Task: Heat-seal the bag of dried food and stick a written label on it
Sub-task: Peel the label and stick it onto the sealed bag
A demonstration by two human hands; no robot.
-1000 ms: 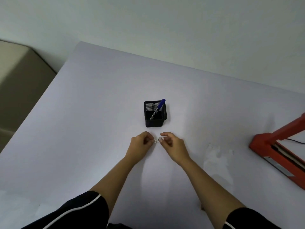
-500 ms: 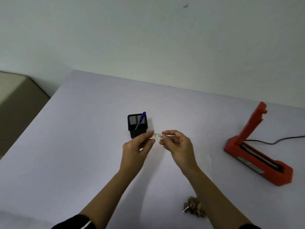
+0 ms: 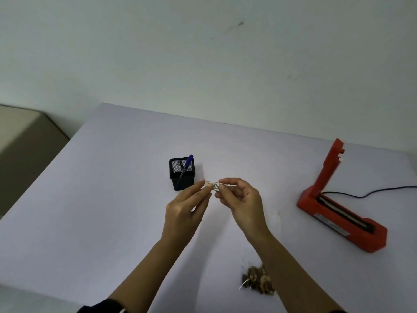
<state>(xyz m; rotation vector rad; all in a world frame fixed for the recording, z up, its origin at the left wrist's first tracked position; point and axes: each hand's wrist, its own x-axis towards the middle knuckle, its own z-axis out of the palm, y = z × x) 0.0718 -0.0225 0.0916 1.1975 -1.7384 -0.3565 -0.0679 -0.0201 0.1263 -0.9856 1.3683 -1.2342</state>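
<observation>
Pinching the written label: done from both short ends in the head view; taken by the left hand between thumb and fingertips, by the right hand between thumb and forefinger; held up off the table, just in front of the mesh pen holder.
Label handling: probably near weightless, thin and floppy, tacky on the back once peeled; best kept by its ends or edges, away from the adhesive; likely to curl or fold onto itself.
Bag of dried food: lies on the table near the bottom of the view, just beside the right forearm and partly hidden by it; shows brown pieces through barely visible clear film; cannot tell whether sealed.
Bag handling: likely light, soft, crinkly, slippery, with brittle contents; best taken by a flat empty margin and smoothed before pressing the label on.
Heat sealer: red, arm raised, well apart to the right, with a black cord trailing right.
Pen: blue, stands tilted in the holder.
</observation>
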